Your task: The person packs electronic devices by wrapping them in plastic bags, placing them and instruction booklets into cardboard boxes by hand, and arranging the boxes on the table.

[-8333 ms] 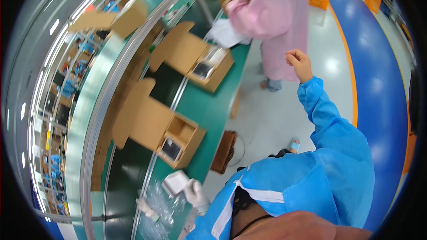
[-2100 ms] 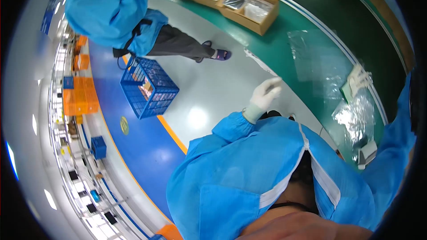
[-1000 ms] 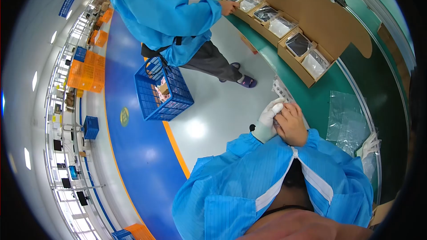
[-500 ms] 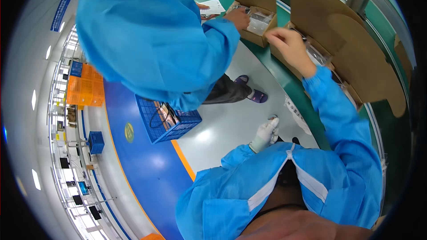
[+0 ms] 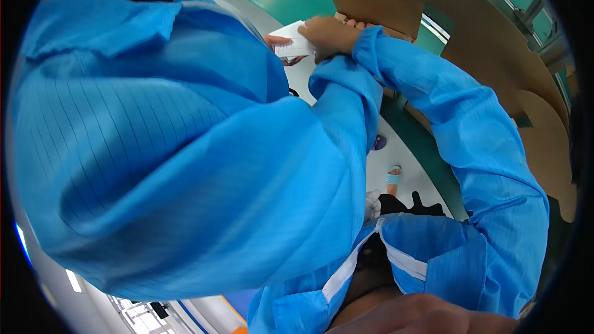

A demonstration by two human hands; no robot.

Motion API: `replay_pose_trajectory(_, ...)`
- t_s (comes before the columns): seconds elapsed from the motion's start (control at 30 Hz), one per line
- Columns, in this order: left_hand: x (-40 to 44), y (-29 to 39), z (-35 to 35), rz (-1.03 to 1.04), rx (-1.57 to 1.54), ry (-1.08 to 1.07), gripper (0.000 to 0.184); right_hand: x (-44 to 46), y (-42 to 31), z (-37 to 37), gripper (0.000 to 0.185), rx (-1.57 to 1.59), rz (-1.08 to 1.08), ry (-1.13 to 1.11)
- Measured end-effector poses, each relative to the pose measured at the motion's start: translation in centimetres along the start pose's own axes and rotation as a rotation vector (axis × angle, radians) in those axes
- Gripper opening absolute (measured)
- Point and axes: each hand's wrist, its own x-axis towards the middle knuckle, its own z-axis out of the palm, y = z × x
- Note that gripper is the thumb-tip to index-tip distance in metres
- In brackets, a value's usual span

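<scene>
My right hand (image 5: 328, 36) reaches far forward across a co-worker's forearm. Its fingers close on the right edge of a small stack of white printed papers (image 5: 292, 41). A co-worker's hand (image 5: 276, 41) holds the same stack from the left. The co-worker's other fingers (image 5: 355, 23) show just past my wrist, at a cardboard box (image 5: 399, 34) that is mostly hidden by my sleeve. Low by my jacket front, my left hand (image 5: 372, 204) in a whitish glove is largely covered by the co-worker's blue sleeve; its fingers cannot be made out.
The co-worker's blue-clad body (image 5: 185, 167) fills the left and middle, close against me. Large upright cardboard flaps (image 5: 489, 31) stand along the green bench (image 5: 427, 142) on the right. A sandalled foot (image 5: 393, 176) is on the floor below.
My right hand has moved left from above the boxes to the papers. The co-worker has leaned in closer, now covering much of the view and most of my left hand.
</scene>
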Motion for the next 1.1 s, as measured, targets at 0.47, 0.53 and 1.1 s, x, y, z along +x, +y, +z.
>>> replay_pose_trajectory(0.47,7.1,15.9,6.5,-0.317,-0.982,-0.192,0.028,-0.3,5.4,-0.2,0.017,0.146,-0.009,0.236)
replay_pose_trajectory(0.53,8.6,18.4,8.2,-0.358,-1.125,-0.232,0.031,-2.0,7.3,-2.9,0.018,0.601,0.152,0.111)
replay_pose_trajectory(1.1,16.5,29.4,18.4,-0.631,-2.504,-0.496,0.077,-1.2,10.0,0.7,0.019,0.259,0.545,-0.166)
